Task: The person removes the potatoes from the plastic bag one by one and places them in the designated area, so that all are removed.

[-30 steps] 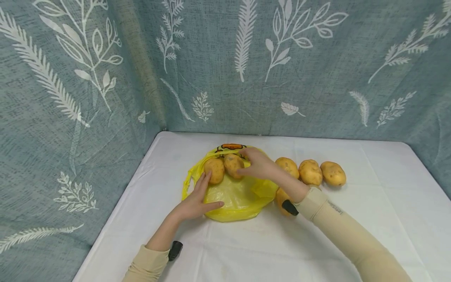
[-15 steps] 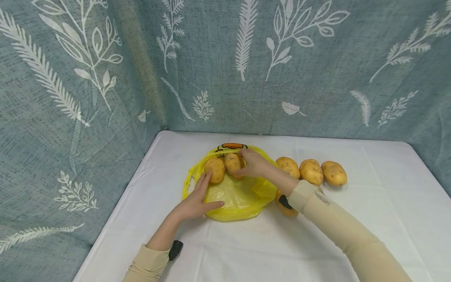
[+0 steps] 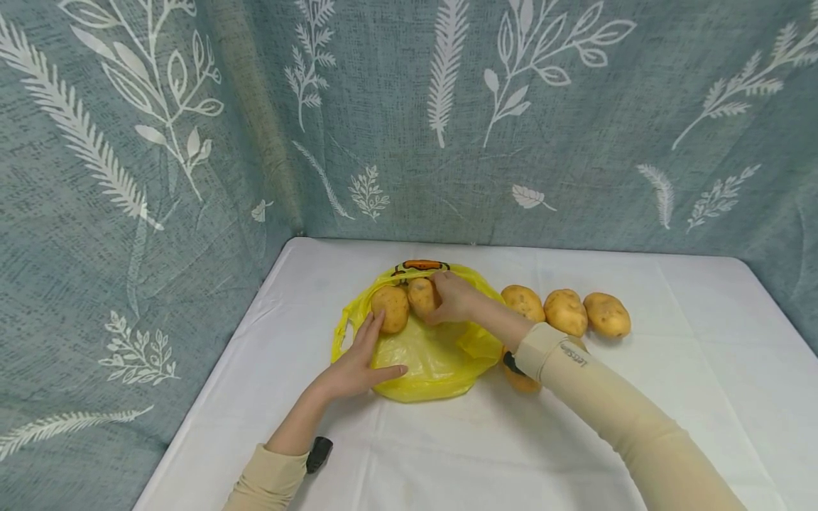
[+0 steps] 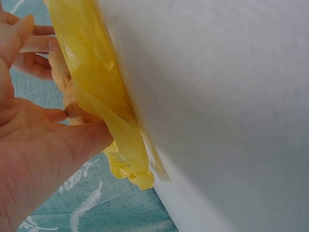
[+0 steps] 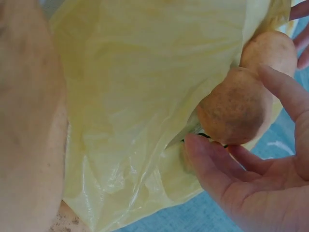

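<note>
A yellow plastic bag point(image 3: 424, 362) lies spread on the table, with two potatoes on it near its back edge. My left hand point(image 3: 350, 367) rests at the bag's left side, fingers extended against the left potato point(image 3: 390, 310) and thumb stretched out over the yellow plastic. From the right, my right hand point(image 3: 455, 298) holds the other potato point(image 3: 420, 297), thumb on its near side and fingers behind it. In the right wrist view this darker-patched potato point(image 5: 236, 108) sits between thumb and fingers, touching the left one point(image 5: 270, 53).
Right of the bag, three potatoes stand in a back row, among them a middle one point(image 3: 565, 312) and a rightmost one point(image 3: 607, 315). Closer in, another potato point(image 3: 520, 380) is partly covered by my right sleeve. A patterned curtain point(image 3: 409, 177) hangs behind the white-covered table point(image 3: 447, 454).
My right thumb and fingers have drawn closer around the right potato in the bag, and the right forearm has shifted slightly left. The left hand stays in place.
</note>
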Motion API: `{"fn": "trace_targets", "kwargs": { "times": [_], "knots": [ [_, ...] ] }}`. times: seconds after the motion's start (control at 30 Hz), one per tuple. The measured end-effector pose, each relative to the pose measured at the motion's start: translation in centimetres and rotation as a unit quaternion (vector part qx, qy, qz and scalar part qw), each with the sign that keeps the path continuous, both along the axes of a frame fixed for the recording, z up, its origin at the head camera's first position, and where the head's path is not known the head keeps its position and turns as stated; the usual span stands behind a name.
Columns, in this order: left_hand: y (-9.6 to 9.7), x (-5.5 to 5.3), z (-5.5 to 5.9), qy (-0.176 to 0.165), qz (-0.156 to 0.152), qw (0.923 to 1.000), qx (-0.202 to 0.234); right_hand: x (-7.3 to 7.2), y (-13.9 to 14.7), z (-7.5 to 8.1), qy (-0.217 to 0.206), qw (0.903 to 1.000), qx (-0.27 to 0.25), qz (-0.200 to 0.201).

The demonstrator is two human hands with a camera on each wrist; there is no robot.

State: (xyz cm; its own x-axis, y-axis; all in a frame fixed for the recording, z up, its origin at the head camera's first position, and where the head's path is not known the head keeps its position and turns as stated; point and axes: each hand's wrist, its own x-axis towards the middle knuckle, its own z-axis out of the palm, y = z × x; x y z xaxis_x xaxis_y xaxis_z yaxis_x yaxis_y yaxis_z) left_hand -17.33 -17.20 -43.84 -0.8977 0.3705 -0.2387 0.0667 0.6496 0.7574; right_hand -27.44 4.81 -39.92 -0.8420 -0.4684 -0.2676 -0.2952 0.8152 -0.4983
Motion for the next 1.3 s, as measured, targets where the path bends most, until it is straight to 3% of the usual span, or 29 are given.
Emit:
{"fn": "trace_targets", "kwargs": {
  "times": [0.3, 0.7, 1.07, 1.3],
  "knots": [
    [0.1, 0.0, -0.1, 0.002, -0.001, 1.0000, 0.003, 0.0, -0.1, 0.1, 0.004, 0.9999, 0.011, 0.003],
    [0.0, 0.0, -0.1, 0.003, -0.007, 1.0000, -0.002, 0.4, 0.8, 0.7, 0.008, 0.9996, -0.027, 0.000],
    [0.1, -0.1, -0.1, 0.005, -0.005, 1.0000, -0.002, 1.1, 2.9, 2.1, 0.035, 0.9975, -0.061, 0.009],
    [0.1, -0.1, -0.1, 0.001, -0.004, 1.0000, -0.002, 1.2, 4.6, 1.8, 0.041, 0.9965, -0.072, 0.006]
  ]
}}
